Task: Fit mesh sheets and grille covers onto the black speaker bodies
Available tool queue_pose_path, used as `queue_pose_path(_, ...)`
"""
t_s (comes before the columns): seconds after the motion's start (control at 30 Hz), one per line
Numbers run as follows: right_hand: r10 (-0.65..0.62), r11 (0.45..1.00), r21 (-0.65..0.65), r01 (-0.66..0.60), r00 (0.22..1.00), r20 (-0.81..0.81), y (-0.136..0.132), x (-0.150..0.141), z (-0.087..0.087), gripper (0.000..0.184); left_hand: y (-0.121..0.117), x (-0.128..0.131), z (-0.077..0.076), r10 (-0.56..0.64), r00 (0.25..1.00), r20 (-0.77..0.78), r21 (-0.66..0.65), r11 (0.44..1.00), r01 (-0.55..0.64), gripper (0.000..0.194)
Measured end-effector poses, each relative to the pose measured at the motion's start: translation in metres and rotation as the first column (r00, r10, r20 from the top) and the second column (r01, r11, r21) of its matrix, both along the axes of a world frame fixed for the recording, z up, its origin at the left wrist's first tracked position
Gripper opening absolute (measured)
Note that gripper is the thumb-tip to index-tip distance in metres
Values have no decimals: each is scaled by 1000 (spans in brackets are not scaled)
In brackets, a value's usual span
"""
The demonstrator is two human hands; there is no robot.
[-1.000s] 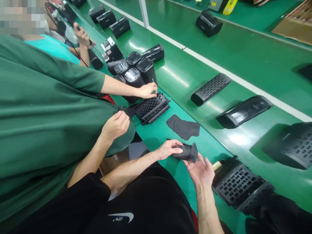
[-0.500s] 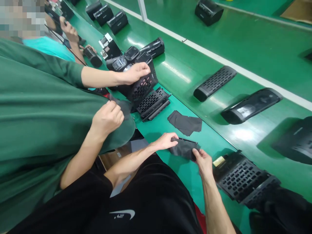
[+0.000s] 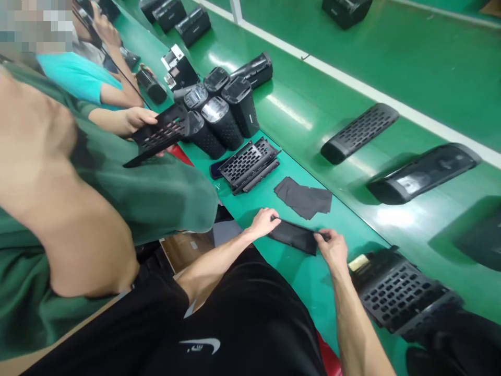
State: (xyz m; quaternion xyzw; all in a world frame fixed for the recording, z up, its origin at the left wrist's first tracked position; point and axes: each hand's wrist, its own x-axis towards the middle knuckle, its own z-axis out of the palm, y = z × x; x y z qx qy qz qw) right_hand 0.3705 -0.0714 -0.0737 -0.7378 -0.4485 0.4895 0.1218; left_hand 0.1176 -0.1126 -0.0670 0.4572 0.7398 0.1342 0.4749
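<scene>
My left hand (image 3: 265,223) pinches the left end of a black curved panel (image 3: 294,237) just above the green table edge. At its other end, my right hand (image 3: 332,246) grips the corner between thumb and fingers. The panel's inner side, dark and smooth as if lined with cloth, faces up with a thin raised rim. Just beyond it lies a small fanned pile of dark cloth pieces (image 3: 303,197). Right of my right hand, perforated black grille panels (image 3: 395,292) are stacked with a small pale yellow block (image 3: 358,262) beside them.
A co-worker on the left holds a perforated panel (image 3: 162,128). More grille panels (image 3: 248,164) lie before several upright black speaker housings (image 3: 221,120). Finished-looking black speakers (image 3: 360,133) rest on the green conveyor (image 3: 297,125) beyond the table. Black material (image 3: 462,334) fills the lower right.
The panel in my hands has turned so its lined inside faces up more, and the loose dark cloth lies flatter. The co-worker's perforated panel has moved left, uncovering the upright housings.
</scene>
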Motion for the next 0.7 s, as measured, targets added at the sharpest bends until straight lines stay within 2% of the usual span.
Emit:
queue_pose_path(0.07, -12, 999, -42, 8, 995, -99, 1, 9, 8, 43, 0, -2, 5, 16, 992, 123, -24, 1000, -13, 20)
queue_pose_path(0.13, -57, 995, -93, 37, 973, -225, -3, 19, 21, 49, -1, -3, 14, 94, 939, 330, -86, 994, -69, 35)
queue_pose_path(0.23, -227, 969, -192, 157, 872, -434, -15, 29, 45, 54, -3, -1, 31, 284, 733, 619, -209, 958, -195, 58)
queue_pose_path(0.3, -331, 942, -228, 246, 791, -514, -24, 31, 57, 57, -4, 2, 42, 336, 645, 687, -224, 942, -252, 66)
queue_pose_path(0.5, -383, 916, -132, 380, 724, -573, -44, 33, 71, 59, -6, 7, 56, 248, 614, 749, -113, 961, -251, 57)
queue_pose_path(0.6, -365, 917, -86, 390, 734, -572, -53, 36, 76, 57, -7, 7, 63, 189, 627, 756, -43, 970, -241, 53)
queue_pose_path(0.7, -346, 919, -27, 394, 770, -536, -62, 42, 81, 56, -7, 7, 73, 113, 673, 731, 39, 978, -207, 53)
